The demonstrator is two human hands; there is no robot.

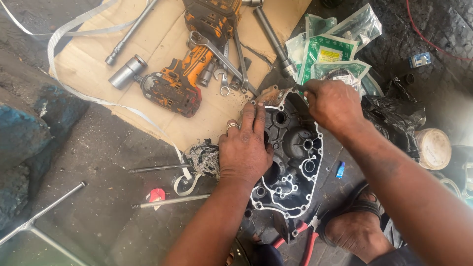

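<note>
The left hand (245, 150) lies flat, palm down, on the left edge of a black engine cover (290, 162) at the centre of the frame, its fingers together and stretched toward the cover's upper rim; a ring sits on 1 finger. The right hand (334, 104) is closed around a small tool at the cover's top edge, where a torn strip of brownish gasket (270, 95) curls up from the rim; the tool itself is mostly hidden in the fist. The cover rests open side up on the dark ground, its pale sealing edge tracing around the inner cavities.

Just left of the left hand lies a dirty rag (203, 158). Red-handled pliers (303, 235) lie below the cover, beside a sandalled foot (355, 229). A small blue tube (340, 169) lies to the right of the cover.

Above, a sheet of cardboard (152, 44) carries an orange and black impact wrench (177, 83), several spanners (224, 59) and a large socket (127, 72). Clear packets with green print (327, 51) lie in the upper right, with a black plastic bag (391, 116) beneath them. 2 thin metal rods (170, 201) lie at the lower left.
</note>
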